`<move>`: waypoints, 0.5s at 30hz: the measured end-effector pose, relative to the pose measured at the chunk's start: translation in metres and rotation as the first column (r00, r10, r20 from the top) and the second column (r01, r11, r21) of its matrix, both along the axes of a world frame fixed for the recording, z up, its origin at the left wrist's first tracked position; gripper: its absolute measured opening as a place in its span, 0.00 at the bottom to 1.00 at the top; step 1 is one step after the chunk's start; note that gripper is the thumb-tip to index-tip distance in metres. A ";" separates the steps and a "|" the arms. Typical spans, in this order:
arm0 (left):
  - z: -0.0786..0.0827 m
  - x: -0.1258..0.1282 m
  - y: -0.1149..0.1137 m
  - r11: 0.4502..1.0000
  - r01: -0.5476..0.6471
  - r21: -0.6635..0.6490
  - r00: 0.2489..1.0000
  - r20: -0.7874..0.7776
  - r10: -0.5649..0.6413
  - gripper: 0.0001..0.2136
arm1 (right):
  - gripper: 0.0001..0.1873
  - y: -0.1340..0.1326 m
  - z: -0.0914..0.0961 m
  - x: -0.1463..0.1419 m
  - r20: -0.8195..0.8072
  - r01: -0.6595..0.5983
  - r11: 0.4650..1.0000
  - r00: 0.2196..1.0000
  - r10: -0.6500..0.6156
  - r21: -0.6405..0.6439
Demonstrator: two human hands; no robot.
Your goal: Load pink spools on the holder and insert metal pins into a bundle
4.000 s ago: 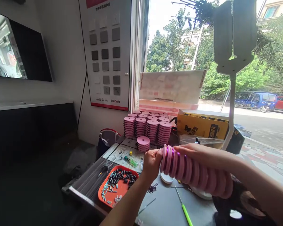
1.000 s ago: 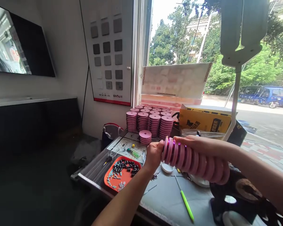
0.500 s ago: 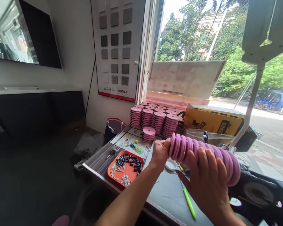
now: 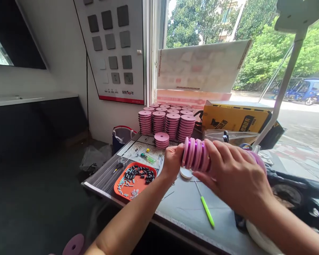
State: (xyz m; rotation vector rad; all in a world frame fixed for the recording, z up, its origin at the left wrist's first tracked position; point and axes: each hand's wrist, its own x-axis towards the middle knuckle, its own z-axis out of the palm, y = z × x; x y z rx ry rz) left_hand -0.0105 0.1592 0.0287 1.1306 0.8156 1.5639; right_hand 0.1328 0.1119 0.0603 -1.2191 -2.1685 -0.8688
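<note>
A row of pink spools (image 4: 196,154), laid on its side with purple showing between the discs, is held above the table. My left hand (image 4: 172,161) is closed at its left end, its fingers partly hidden behind the end disc. Over the middle and right part, my right hand (image 4: 232,170) is wrapped around the row, covering many of the discs. Below the hands lie an awl with a bright green handle (image 4: 207,212) and a white round lid (image 4: 186,173). A short stack of pink spools (image 4: 161,140) stands beyond my left hand.
Tall stacks of pink spools (image 4: 172,124) fill the table's back. An orange tray (image 4: 135,168) with small black, teal and silver parts sits left, near a green-capped tube (image 4: 148,158). A yellow box (image 4: 235,118) and a lamp arm (image 4: 284,85) stand right. A pink disc (image 4: 73,245) is low left.
My right hand has shifted forward along the row of spools and now covers more of it. The row is tilted less, and the head view has turned slightly right and down.
</note>
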 end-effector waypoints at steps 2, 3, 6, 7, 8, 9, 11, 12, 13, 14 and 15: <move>0.000 0.000 0.000 1.000 -0.004 -0.009 1.000 -0.001 0.004 0.25 | 0.36 0.008 0.016 0.003 0.021 0.042 0.984 0.999 -0.039 -0.174; -0.001 0.000 0.001 1.000 -0.006 -0.016 1.000 0.000 0.006 0.25 | 0.35 0.012 0.023 0.005 0.034 0.068 0.959 0.998 -0.061 -0.275; -0.001 0.001 0.002 0.999 -0.002 -0.041 1.000 0.005 0.003 0.24 | 0.32 0.029 0.044 0.007 0.056 0.112 0.829 0.994 -0.097 -0.548; -0.001 0.001 0.002 0.999 0.000 -0.048 1.000 0.011 0.001 0.23 | 0.32 0.035 0.050 0.007 0.048 0.107 0.780 0.994 -0.099 -0.617; -0.001 0.001 0.003 0.999 0.003 -0.052 1.000 0.017 -0.002 0.23 | 0.33 0.040 0.056 0.007 0.027 0.083 0.728 0.996 -0.089 -0.680; 0.000 0.001 0.003 0.998 0.010 -0.055 1.000 0.023 -0.009 0.23 | 0.33 0.043 0.060 0.007 -0.003 0.048 0.682 0.997 -0.073 -0.729; 0.002 -0.002 0.002 0.997 0.043 -0.061 0.999 0.030 -0.041 0.23 | 0.34 0.044 0.065 0.007 -0.055 -0.016 0.640 0.998 -0.041 -0.768; 0.003 -0.004 0.001 0.996 0.068 -0.064 0.997 0.030 -0.067 0.23 | 0.34 0.042 0.065 0.006 -0.067 -0.028 0.652 0.997 -0.035 -0.758; 0.004 -0.007 0.000 0.993 0.098 -0.068 0.995 0.029 -0.096 0.22 | 0.33 0.037 0.063 0.005 -0.066 -0.020 0.685 0.997 -0.041 -0.728; 0.004 -0.011 -0.002 0.989 0.126 -0.072 0.992 0.029 -0.125 0.21 | 0.32 0.032 0.060 0.003 -0.060 0.000 0.730 0.997 -0.057 -0.684; 0.004 -0.015 -0.004 0.986 0.150 -0.075 0.989 0.030 -0.148 0.20 | 0.31 0.025 0.055 0.002 -0.058 0.020 0.771 0.996 -0.073 -0.636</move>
